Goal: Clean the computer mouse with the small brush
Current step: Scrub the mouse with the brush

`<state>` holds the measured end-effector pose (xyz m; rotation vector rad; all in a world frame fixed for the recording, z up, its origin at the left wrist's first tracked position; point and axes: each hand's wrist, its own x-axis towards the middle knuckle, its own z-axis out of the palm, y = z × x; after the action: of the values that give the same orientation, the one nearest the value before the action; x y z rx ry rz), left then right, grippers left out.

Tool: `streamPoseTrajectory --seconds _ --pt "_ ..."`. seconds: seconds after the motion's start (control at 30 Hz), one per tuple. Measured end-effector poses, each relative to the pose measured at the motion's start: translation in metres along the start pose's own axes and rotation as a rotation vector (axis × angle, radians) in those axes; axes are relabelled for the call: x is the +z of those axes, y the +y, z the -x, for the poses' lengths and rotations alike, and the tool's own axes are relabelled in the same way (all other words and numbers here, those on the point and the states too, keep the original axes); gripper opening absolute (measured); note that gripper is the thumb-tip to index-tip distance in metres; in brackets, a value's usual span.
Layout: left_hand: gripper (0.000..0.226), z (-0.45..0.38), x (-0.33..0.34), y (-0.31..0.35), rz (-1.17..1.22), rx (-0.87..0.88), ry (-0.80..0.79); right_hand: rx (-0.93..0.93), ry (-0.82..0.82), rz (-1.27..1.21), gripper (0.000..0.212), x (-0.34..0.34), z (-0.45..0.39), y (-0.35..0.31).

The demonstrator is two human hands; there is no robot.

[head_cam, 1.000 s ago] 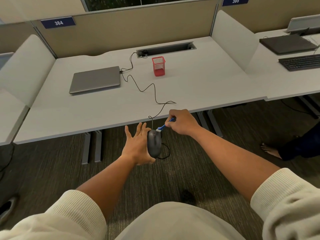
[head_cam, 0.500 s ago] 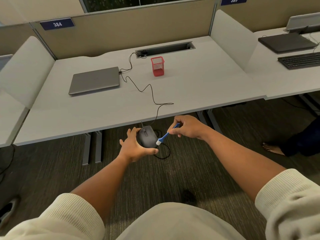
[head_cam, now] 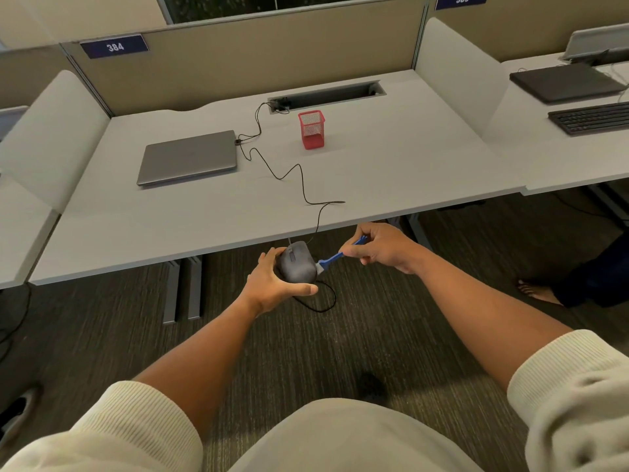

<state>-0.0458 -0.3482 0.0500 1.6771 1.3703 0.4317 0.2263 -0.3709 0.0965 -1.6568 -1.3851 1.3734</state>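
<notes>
A dark grey wired computer mouse (head_cam: 299,264) is held in the air just in front of the desk's near edge, top side up. My left hand (head_cam: 272,284) grips it from the left and below, thumb along its near end. My right hand (head_cam: 381,248) pinches the handle of a small blue brush (head_cam: 335,257), whose pale bristles touch the mouse's right side. The mouse's black cable (head_cam: 282,175) runs over the desk to the closed grey laptop (head_cam: 188,157), and a loop of it hangs below the mouse.
The white desk (head_cam: 374,165) carries a red mesh pen cup (head_cam: 311,129) and a cable slot at the back. The neighbouring desk on the right has a black keyboard (head_cam: 592,118) and a dark laptop (head_cam: 566,82). Another person's bare foot (head_cam: 536,291) is on the carpet at right.
My left hand has turned the mouse from on its side to top side up and closed round it. The brush has moved from the mouse's front end to its right side.
</notes>
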Motion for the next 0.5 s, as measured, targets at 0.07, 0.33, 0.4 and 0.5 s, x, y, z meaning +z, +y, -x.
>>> streamPoseTrajectory --seconds 0.07,0.33,0.4,0.5 --pt "0.115 0.0 -0.001 -0.001 0.002 -0.02 0.013 0.006 -0.087 -0.054 0.016 -0.005 0.003 0.002" --pt "0.111 0.0 0.001 0.003 0.027 -0.002 -0.065 -0.01 0.164 -0.003 0.021 0.001 -0.008 0.0" --pt "0.111 0.0 0.002 0.007 0.052 0.019 -0.102 -0.025 0.238 0.01 0.022 0.003 -0.01 0.0" --pt "0.11 -0.002 0.005 0.016 0.064 0.037 -0.124 -0.04 0.325 -0.004 0.022 0.007 -0.014 -0.001"
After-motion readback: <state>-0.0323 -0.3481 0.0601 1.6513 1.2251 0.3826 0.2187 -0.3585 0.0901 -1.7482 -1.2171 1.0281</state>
